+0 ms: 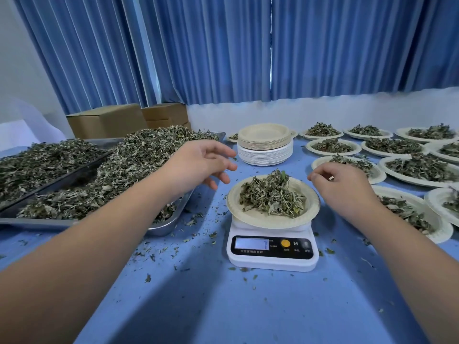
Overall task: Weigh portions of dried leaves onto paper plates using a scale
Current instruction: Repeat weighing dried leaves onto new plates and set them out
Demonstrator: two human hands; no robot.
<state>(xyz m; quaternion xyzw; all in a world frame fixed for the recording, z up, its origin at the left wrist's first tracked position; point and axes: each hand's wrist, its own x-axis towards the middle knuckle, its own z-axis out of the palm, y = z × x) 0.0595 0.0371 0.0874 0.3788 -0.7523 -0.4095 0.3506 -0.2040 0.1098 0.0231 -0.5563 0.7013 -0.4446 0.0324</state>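
Left hand hovered open by the scale; right hand curled, hold unclear. Filled plates lay right of it, full trays left.

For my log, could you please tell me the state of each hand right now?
Left hand: open, fingers spread, holding nothing.
Right hand: fingers curled beside the plate; whether it holds anything cannot be told.
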